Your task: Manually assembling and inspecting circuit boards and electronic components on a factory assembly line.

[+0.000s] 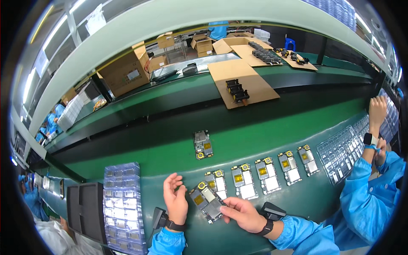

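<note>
My right hand (245,216) grips a circuit board (209,206) by its lower right corner, thumb on top. This board is tilted and carries a yellow ring, a gold patch and grey metal shields. Beside it, my left hand (175,202) is raised with its fingers loosely curled and apart, touching nothing. Behind the held board, partly covered by it, lies another circuit board (217,182). From there a row of similar boards (267,175) runs to the right along the green bench. Farther off, a single board (203,145) lies on the green belt.
Left of my hands stand a clear blister tray (122,182) of parts and a black tray (86,208). Clear trays (340,157) lie at the right, near a co-worker's hand (377,112). Cardboard (221,83) with black parts (236,90) overhangs the belt from a shelf.
</note>
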`<state>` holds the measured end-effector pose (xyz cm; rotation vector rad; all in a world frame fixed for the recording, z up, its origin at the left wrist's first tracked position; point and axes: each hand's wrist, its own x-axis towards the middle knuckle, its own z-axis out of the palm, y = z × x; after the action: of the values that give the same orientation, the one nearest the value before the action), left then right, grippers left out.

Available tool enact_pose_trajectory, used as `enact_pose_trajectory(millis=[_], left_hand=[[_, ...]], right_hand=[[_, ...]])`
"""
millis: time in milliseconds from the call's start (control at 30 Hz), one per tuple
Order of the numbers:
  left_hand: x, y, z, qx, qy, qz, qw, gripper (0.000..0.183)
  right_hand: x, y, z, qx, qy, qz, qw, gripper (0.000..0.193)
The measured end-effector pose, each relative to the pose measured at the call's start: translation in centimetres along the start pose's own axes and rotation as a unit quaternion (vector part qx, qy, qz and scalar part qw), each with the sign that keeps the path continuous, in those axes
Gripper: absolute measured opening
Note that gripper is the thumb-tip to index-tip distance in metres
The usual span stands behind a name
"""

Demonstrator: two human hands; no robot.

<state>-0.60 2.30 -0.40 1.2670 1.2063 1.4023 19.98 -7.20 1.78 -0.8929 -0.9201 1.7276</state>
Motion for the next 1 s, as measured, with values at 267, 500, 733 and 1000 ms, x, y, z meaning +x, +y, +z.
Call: enact_pose_trajectory(millis=[267,500,733,1000], left_hand=[[5.0,0.6,3.4,0.246,-0.046,0.048,0.967,0.041],[9.1,1.3,9.4,0.487,-0.014,0.137,0.863,0.058],[9.5,-0.9,10.0,0.499,0.001,0.146,0.854,0.058],[10.3,-2.7,9.3,0.447,0.044,0.171,0.877,0.056]], right_hand=[[-0.3,-2.7,-1.8,0.019,0.098,-0.083,0.992,0.017],[0.2,-4.6,-2.2,0.034,0.186,-0.198,0.962,0.02],[0.4,-3.5,-2.0,0.056,0.16,-0.145,0.975,0.023],[1.0,-3.4,-2.5,0.046,0.167,-0.148,0.974,0.021]])
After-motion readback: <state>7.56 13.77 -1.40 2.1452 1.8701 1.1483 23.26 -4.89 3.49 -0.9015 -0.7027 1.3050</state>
